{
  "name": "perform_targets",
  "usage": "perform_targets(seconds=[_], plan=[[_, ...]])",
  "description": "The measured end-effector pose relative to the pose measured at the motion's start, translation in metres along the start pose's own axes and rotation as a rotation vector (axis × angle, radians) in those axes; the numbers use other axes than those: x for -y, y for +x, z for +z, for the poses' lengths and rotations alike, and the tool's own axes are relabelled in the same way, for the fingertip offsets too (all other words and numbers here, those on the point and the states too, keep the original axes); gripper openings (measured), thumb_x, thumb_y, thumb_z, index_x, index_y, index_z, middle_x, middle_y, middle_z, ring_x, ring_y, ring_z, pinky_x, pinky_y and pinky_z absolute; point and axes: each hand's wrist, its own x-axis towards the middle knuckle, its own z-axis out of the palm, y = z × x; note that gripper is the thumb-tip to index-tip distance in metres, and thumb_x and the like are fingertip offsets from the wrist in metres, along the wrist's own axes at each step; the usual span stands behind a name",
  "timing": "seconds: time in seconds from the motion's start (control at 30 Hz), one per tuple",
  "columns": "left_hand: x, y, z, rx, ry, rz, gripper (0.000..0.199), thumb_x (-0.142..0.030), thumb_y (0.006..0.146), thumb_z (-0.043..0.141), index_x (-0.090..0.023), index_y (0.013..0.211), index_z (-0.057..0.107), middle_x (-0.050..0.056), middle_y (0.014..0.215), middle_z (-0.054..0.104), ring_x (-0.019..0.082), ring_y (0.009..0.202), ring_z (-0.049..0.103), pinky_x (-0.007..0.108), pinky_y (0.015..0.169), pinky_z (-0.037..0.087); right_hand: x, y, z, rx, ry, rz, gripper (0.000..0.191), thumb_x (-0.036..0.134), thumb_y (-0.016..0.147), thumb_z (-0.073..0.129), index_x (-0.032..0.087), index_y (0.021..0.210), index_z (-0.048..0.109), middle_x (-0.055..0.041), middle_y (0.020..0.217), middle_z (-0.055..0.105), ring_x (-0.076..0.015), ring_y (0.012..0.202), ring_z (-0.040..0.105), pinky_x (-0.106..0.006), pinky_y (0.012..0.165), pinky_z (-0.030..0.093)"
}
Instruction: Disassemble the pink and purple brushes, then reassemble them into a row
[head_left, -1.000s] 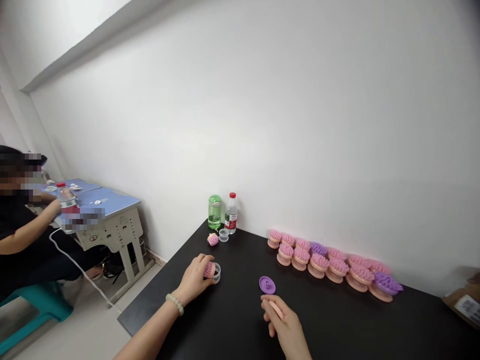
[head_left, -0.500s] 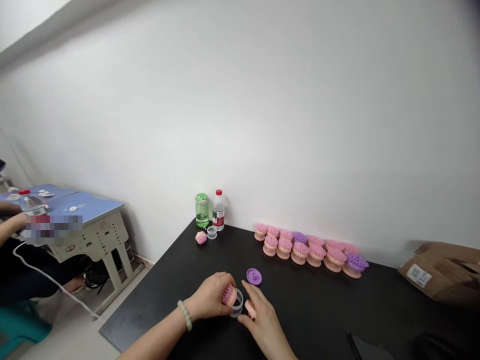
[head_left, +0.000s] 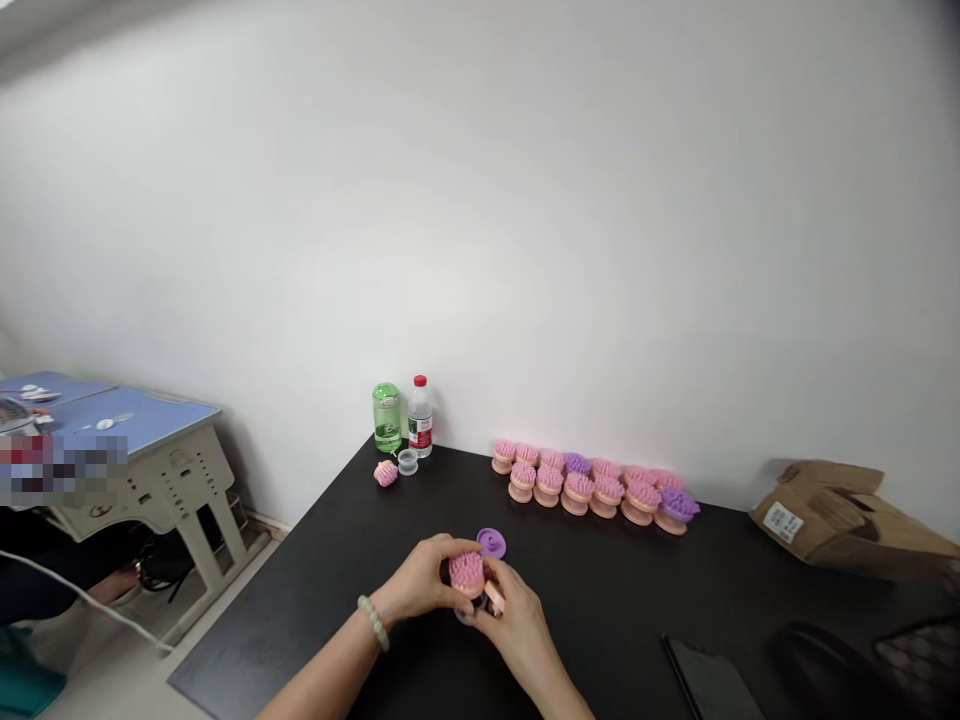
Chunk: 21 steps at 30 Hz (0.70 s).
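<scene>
My left hand [head_left: 412, 590], with a pale bead bracelet [head_left: 373, 621], grips a pink bristled massage brush head [head_left: 466, 574] from the left. My right hand [head_left: 519, 630] meets it from the other side, pinching a small peach plastic piece [head_left: 494, 598] against the brush. A clear plastic cup [head_left: 465, 614] sits mostly hidden under both hands. Just beyond them, a flat purple round cover [head_left: 491, 544] lies on the black table [head_left: 600, 620].
Several pink and purple brushes [head_left: 592, 488] stand along the wall. A green bottle [head_left: 386, 418], water bottle [head_left: 420, 418], small cup [head_left: 407, 461] and loose pink brush [head_left: 385, 473] stand at the back corner. A cardboard package [head_left: 821, 520] and black tablet [head_left: 709, 680] lie right.
My view has swung right. My hands have closed together around the brush, and the peach piece now presses against it. The brush sits higher over the clear cup.
</scene>
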Motion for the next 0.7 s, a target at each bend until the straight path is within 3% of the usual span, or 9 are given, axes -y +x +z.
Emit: perform_targets(seconds=[0.13,0.2,0.3,0.4,0.53,0.7], plan=[[0.006,-0.008,0.008,-0.075,0.014,-0.043,0.083,-0.024,0.062,0.083,-0.027,0.138,0.051,0.004,0.112,0.062,0.025,0.101,0.057,0.037,0.093,0.045,-0.007,0.000,-0.010,0.058,-0.181,0.026,0.053,0.011,0.067,0.069,0.023,0.119,0.065,-0.0068,0.111,0.068,-0.0267,0.104,0.066,-0.034,0.089,0.051],[0.004,-0.011,0.013,-0.146,0.012,-0.054,0.083,-0.019,0.065,0.077,-0.023,0.141,0.043,0.007,0.117,0.060,0.025,0.105,0.057,0.038,0.096,0.044,-0.013,0.001,-0.018,-0.004,-0.351,0.043,0.051,0.012,0.071,0.069,0.020,0.122,0.064,-0.0094,0.109,0.067,-0.0297,0.104,0.065,-0.037,0.087,0.053],[0.000,-0.014,0.020,-0.184,0.057,-0.033,0.061,-0.018,0.072,0.069,-0.019,0.129,0.048,0.009,0.116,0.060,0.025,0.103,0.059,0.039,0.094,0.046,-0.026,0.004,-0.026,-0.134,-0.615,0.062,0.042,0.016,0.078,0.068,0.016,0.120,0.065,-0.0137,0.104,0.067,-0.0340,0.101,0.064,-0.041,0.083,0.054],[-0.002,-0.014,0.024,-0.138,0.104,0.035,0.050,-0.016,0.074,0.065,-0.020,0.122,0.051,0.009,0.117,0.061,0.025,0.104,0.060,0.039,0.094,0.047,-0.040,0.006,-0.028,-0.146,-0.763,0.060,0.040,0.014,0.076,0.072,0.015,0.116,0.068,-0.0153,0.102,0.069,-0.0361,0.097,0.065,-0.045,0.083,0.054],[0.001,-0.015,0.027,-0.083,0.127,0.074,0.066,-0.014,0.070,0.072,-0.023,0.131,0.049,0.009,0.124,0.060,0.028,0.112,0.058,0.041,0.099,0.045,-0.047,0.006,-0.027,-0.170,-0.673,0.003,0.047,0.014,0.072,0.073,0.015,0.118,0.066,-0.0165,0.113,0.069,-0.0389,0.109,0.061,-0.050,0.090,0.052],[0.011,-0.013,0.036,-0.096,0.116,0.104,0.071,-0.017,0.072,0.073,-0.024,0.136,0.043,0.011,0.134,0.057,0.030,0.120,0.056,0.045,0.104,0.043,-0.025,0.002,-0.021,-0.125,-0.278,-0.125,0.048,0.022,0.081,0.061,0.027,0.129,0.059,-0.0077,0.128,0.064,-0.0289,0.117,0.060,-0.044,0.099,0.050]])
